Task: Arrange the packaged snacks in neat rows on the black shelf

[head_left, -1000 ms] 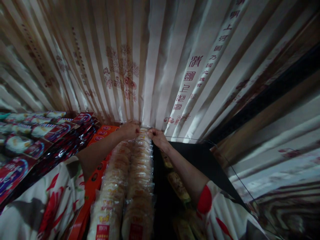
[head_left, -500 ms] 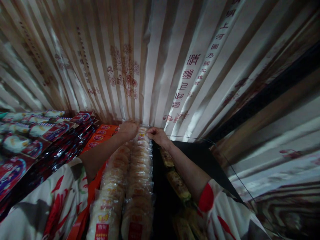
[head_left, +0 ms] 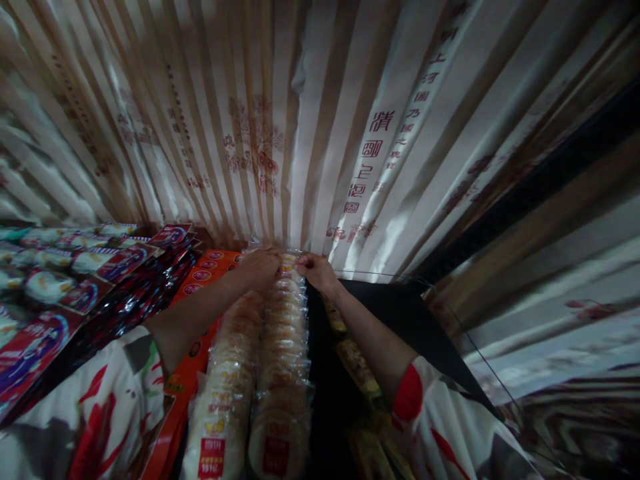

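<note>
Though apart, two hands (head_left: pixel 263 269) (head_left: pixel 320 273), two packet rows (head_left: pixel 233 363) (head_left: pixel 284 340)

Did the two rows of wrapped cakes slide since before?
No. Against the black surface, the wrapped cakes lie in the same place, with no visible slide.

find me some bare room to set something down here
The widest bare patch is on the black surface, between the right forearm and the pleated curtain. A narrow dark strip lies between the right row of wrapped rounds and the yellowish packs. Crowded: the left side, with printed packs, orange packaging and another wrapped row.
</note>
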Tool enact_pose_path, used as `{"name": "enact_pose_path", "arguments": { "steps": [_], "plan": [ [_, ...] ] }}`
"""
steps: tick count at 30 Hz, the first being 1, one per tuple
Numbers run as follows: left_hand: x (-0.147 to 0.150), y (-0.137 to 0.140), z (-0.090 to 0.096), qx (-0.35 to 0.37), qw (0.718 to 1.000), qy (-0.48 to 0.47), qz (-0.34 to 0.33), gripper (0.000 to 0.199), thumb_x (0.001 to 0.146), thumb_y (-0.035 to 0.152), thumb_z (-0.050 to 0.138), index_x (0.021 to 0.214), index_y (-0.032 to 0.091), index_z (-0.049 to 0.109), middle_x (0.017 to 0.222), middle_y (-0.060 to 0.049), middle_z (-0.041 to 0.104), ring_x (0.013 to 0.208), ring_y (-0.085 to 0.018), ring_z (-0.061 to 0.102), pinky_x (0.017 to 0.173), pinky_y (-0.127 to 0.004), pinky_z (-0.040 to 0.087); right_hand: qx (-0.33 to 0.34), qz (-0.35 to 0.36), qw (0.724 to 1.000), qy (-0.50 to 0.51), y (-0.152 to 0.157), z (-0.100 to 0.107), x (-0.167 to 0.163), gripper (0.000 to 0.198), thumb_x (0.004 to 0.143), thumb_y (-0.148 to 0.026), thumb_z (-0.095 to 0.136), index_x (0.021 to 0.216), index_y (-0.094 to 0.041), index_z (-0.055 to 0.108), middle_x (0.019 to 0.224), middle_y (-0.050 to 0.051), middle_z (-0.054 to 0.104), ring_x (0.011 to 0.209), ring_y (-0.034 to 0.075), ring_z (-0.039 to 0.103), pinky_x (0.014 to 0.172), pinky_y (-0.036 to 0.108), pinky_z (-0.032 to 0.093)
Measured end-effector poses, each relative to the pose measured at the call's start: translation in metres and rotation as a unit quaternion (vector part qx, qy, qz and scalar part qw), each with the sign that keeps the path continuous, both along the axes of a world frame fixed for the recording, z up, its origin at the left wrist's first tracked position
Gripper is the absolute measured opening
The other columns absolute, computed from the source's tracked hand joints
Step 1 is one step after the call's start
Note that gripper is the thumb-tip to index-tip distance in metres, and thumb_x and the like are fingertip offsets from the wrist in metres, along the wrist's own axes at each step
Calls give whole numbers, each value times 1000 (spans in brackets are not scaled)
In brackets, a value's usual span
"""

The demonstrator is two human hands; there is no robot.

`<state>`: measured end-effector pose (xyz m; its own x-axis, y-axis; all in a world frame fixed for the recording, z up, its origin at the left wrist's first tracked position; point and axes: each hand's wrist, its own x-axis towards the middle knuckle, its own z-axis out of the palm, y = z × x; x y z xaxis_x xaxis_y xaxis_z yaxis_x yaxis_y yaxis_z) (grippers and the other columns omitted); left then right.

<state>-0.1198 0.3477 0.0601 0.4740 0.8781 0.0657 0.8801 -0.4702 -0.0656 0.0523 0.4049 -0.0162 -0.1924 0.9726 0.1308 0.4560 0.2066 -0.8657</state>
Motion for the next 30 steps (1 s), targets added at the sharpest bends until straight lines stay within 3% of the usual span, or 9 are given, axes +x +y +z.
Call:
{"name": "enact_pose_path", "arguments": {
  "steps": [3,6,11,18,21,25,30],
  "plan": [
    [2,1,-2,6,999,-18,41,18,80,24,50,77,14,65,88,-10,65,91,-21,57,82,-29,43,29,-36,999,2,-10,6,5,20,71,-39,60,75,-20,57,66,-3,60,61,11,55,60,24,44],
    [2,0,-8,23,996,-46,69,14,78,20,51,77,16,64,88,-8,65,91,-20,57,80,-28,44,36,-11,999,-20,-21,13,12,23,71,-43,60,75,-20,56,66,-3,59,60,11,54,59,24,42],
    [2,-3,-16,59,992,-76,85,12,78,17,51,77,15,63,88,-8,65,94,-19,55,83,-28,43,-15,44,999,-28,-30,16,11,19,65,-35,65,69,-19,57,64,-4,57,58,10,51,58,23,40],
    [3,-8,-16,124,980,-101,117,15,80,18,48,84,14,62,92,-10,63,95,-21,52,84,-32,43,17,-12,999,-30,-32,14,1,12,68,-30,62,65,-20,55,61,-4,57,55,9,50,55,21,40],
    [0,-17,-13,140,982,-102,75,18,83,20,46,85,14,63,92,-9,61,96,-21,50,82,-32,43,22,-22,998,-55,-35,17,0,12,69,-29,62,65,-20,55,61,-4,57,55,9,51,55,21,40],
    [-4,-27,-7,81,994,-69,-3,20,84,22,48,75,16,65,86,-7,62,95,-20,50,82,-31,42,19,-21,997,-71,-35,21,-2,13,70,-29,61,65,-20,54,61,-4,57,56,10,52,56,22,40],
    [-2,-30,-2,44,998,-38,1,19,82,21,50,76,16,68,83,-7,65,95,-21,51,83,-33,40,24,-42,997,-68,-39,23,-3,12,73,-31,59,70,-20,54,62,-3,58,58,11,53,58,23,41]
  ]
}}
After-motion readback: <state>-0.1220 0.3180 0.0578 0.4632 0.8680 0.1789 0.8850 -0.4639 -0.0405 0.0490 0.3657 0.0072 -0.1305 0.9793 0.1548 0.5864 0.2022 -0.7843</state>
